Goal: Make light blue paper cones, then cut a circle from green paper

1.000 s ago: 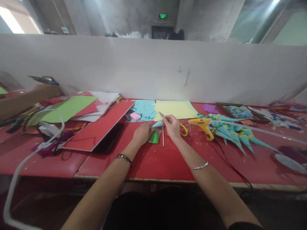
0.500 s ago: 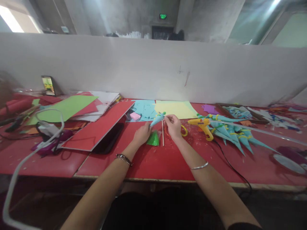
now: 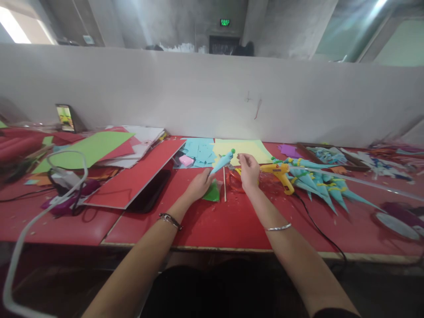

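My left hand (image 3: 198,185) is closed round the narrow end of a light-blue paper cone (image 3: 218,165), which tilts up to the right. A small green ball (image 3: 233,151) sits at the cone's upper end. Just to the right, apart from the cone, my right hand (image 3: 250,173) is raised with thumb and fingertips pinched together; anything between them is too small to make out. Below the cone lie a bright green packet (image 3: 212,192) and a thin pale stick (image 3: 225,185). A reddish looped thing (image 3: 235,182) is partly hidden behind my right hand.
A yellow glue gun (image 3: 278,173) with a black cord lies right of my hand, beside several blue cones (image 3: 326,187). Blue paper pieces (image 3: 200,151) and pale yellow sheets (image 3: 243,151) lie behind. A red board (image 3: 139,172) leans over a dark object at left.
My right hand has drawn away from the cone's green end, moving right and slightly toward me. The cone stays in my left hand, its green ball now in plain sight and slightly higher.
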Demonstrator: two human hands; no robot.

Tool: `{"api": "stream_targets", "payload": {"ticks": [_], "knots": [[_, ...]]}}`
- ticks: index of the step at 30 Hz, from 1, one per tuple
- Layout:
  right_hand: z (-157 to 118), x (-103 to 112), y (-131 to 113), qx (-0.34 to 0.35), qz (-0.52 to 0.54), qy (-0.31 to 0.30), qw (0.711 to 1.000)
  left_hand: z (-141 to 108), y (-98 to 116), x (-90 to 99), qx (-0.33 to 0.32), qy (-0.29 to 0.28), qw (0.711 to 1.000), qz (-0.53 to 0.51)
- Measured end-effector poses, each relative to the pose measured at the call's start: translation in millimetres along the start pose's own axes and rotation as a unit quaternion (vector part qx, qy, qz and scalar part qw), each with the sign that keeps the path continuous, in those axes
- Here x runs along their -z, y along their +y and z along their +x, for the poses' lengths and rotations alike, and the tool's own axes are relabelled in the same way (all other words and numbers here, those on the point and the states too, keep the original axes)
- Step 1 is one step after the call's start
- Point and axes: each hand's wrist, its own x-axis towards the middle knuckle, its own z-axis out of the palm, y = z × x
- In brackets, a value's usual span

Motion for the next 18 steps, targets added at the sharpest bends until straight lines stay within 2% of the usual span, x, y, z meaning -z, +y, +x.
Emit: {"api": "stream_targets", "payload": {"ticks": [4, 9, 18], "knots": [[-1, -1, -1, -0.008, 0.014, -0.046, 0.999, 0, -2, -0.9, -0.020, -0.015, 0.999, 0.020], [-5, -4, -3, -0.026, 0.041, -0.063, 0.997, 0, -3, -0.8, -0.028, -0.011, 0.997, 0.070], [-19, -13, -13, -0.034, 0.064, -0.167, 0.983, -1, 3, 3.3, -0.004, -0.005, 1.000, 0.001]]}}
